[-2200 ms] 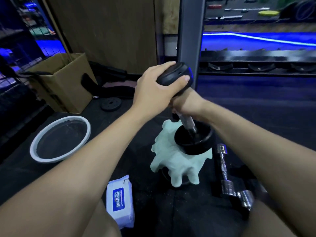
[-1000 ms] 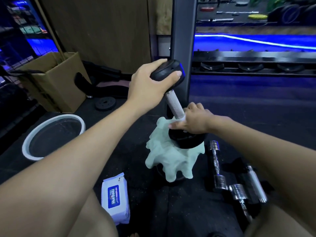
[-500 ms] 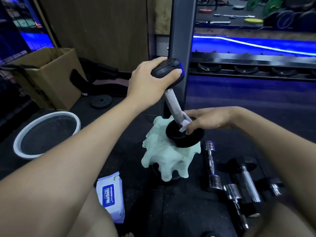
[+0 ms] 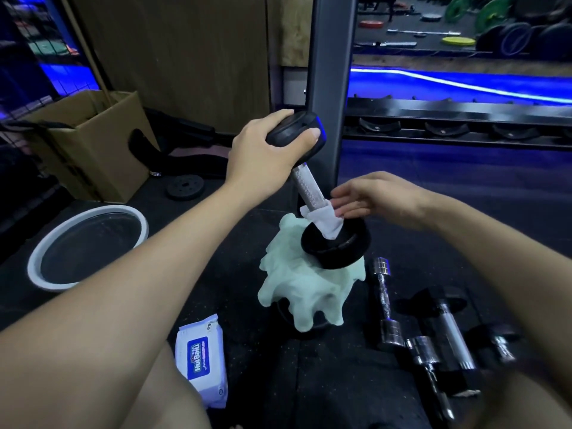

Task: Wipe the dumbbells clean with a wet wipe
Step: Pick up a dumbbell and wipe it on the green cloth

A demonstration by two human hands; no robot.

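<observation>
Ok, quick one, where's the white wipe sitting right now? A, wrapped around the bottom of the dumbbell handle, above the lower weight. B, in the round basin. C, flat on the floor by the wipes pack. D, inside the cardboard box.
A: the wet wipe wraps the lower handle of the dumbbell, with the right hand touching it.
</observation>
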